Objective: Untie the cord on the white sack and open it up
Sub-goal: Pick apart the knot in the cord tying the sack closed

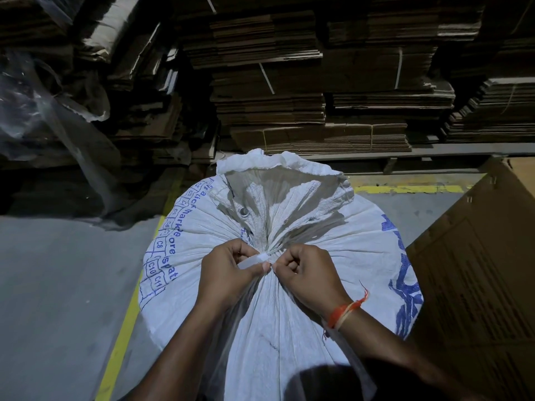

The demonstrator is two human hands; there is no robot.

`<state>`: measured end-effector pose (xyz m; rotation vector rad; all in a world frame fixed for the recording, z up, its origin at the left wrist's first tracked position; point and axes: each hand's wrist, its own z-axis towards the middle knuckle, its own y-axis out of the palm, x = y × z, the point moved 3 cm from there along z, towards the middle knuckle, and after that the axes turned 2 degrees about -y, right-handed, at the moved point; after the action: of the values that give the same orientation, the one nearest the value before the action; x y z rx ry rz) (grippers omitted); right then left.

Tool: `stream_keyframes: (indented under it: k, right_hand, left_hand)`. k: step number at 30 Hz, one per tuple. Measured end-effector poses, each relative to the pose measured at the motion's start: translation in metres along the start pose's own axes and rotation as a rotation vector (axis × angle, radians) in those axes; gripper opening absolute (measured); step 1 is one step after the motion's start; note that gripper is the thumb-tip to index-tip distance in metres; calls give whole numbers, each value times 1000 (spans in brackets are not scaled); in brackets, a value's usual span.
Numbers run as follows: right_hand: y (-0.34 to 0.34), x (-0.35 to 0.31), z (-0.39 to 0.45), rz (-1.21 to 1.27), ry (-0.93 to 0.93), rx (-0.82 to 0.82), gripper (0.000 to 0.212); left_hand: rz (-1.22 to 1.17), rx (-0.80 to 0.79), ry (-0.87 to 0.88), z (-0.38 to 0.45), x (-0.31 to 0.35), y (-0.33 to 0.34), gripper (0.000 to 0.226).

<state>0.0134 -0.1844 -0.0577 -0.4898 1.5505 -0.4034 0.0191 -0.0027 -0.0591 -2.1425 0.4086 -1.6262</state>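
Observation:
A large white woven sack with blue print stands in front of me, its neck gathered into tight pleats. A white cord binds the neck at the middle. My left hand pinches a flat white end of the cord just left of the knot. My right hand is closed on the cord right beside the knot, fingers curled in; an orange thread band sits on that wrist. Above the tie the sack's mouth flares loosely, with a metal eyelet showing.
Stacks of flattened cardboard rise behind the sack on a low shelf. A large brown carton stands close on the right. Clear plastic sheeting hangs at the left. Yellow floor lines run along the grey concrete floor.

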Motion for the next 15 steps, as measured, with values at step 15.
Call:
stream_keyframes:
  k: [15]
  right_hand:
    - [-15, 4, 3, 7, -45, -129, 14]
  left_hand:
    - [-36, 3, -15, 0, 0, -1, 24]
